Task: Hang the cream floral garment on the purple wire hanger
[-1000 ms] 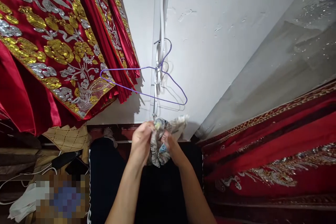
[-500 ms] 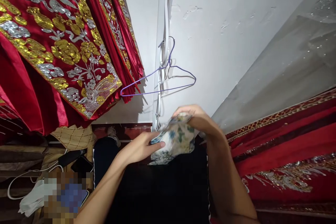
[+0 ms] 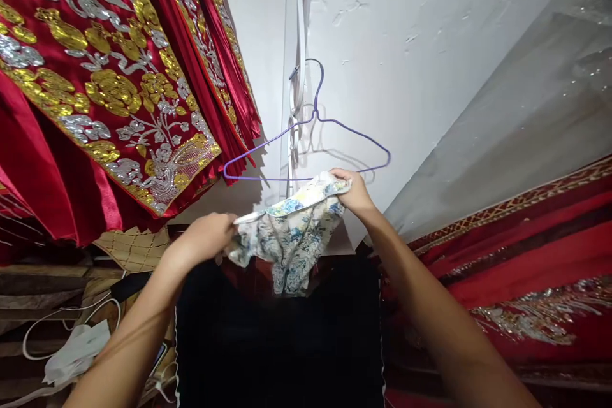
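A pair of white floral briefs (image 3: pixel 297 233) with blue and yellow print is stretched by its upper edge between both hands. My left hand (image 3: pixel 213 236) is closed on its left end, fingers mostly hidden behind the wrist. At the higher right end, my right hand (image 3: pixel 356 194) pinches the edge between thumb and fingers. The narrow lower part hangs down over a dark fabric. Just above, a purple wire hanger (image 3: pixel 270 140) hangs from a hook on the white wall; its lower bar passes close behind the cloth's top right part.
Red garments with gold and silver embroidery (image 3: pixel 115 92) hang at left. Red decorated fabric (image 3: pixel 535 268) and grey sheer material (image 3: pixel 497 134) are at right. White cords (image 3: pixel 300 44) run down the wall. A white cloth (image 3: pixel 76 350) and cables lie lower left.
My hands have moved apart, left hand leftward and up, spreading the bunched briefs open. The hanger has swung round and now faces me more fully.
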{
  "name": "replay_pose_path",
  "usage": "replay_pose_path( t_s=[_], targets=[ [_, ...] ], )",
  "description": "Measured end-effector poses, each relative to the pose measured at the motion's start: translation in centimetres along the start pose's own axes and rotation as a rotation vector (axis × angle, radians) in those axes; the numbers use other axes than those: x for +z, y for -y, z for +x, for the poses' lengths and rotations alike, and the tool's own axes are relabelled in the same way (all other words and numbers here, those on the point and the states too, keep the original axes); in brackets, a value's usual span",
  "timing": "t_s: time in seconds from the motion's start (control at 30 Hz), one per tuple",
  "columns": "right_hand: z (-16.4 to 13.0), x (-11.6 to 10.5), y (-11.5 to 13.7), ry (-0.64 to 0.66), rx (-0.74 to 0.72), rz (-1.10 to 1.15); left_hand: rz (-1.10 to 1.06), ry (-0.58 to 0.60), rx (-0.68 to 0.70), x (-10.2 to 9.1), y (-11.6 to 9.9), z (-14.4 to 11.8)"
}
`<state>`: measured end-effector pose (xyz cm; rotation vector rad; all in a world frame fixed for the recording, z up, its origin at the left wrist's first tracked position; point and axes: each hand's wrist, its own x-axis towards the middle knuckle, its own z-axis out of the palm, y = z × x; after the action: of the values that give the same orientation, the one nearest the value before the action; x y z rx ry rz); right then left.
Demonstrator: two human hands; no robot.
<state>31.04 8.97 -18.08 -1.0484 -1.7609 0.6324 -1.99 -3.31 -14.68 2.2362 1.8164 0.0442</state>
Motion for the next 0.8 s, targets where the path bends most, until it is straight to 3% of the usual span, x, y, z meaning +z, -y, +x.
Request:
replay_pose_path(
  t_s=[0.1, 0.2, 0.33, 0.47, 0.53, 0.7, 0.8],
  targets=[
    [-1.4, -2.2, 0.8, 0.027, -0.005, -0.052, -0.017, -0.246, 0.061, -1.7, 2.0, 1.3],
    [-1.8, -2.8, 1.8, 0.04, 0.042, -0.052, -0.043, -0.489, 0.164, -4.1, 1.6, 2.8],
    [-2.4, -2.0, 3.2, 0.088, 0.057, 0.012, -0.144, -0.603, 0.385, -6.6, -1.0, 5.1],
    [-3.8, -1.8, 4.8, 0.157, 0.116, 0.08, -0.253, -0.673, 0.542, -7.1, -2.2, 7.0],
    [-4.5, -2.9, 5.5, 0.082, 0.124, 0.034, -0.273, -0.688, 0.528, -7.1, -1.9, 7.5],
    [-5.1, -6.8, 6.8, -0.338, 0.087, -0.175, -0.231, -0.718, 0.485, -7.5, -1.0, 7.3],
    [-4.2, -8.4, 7.8, -0.365, 0.09, -0.341, -0.197, -0.718, 0.526, -7.7, -1.3, 7.0]
  ],
)
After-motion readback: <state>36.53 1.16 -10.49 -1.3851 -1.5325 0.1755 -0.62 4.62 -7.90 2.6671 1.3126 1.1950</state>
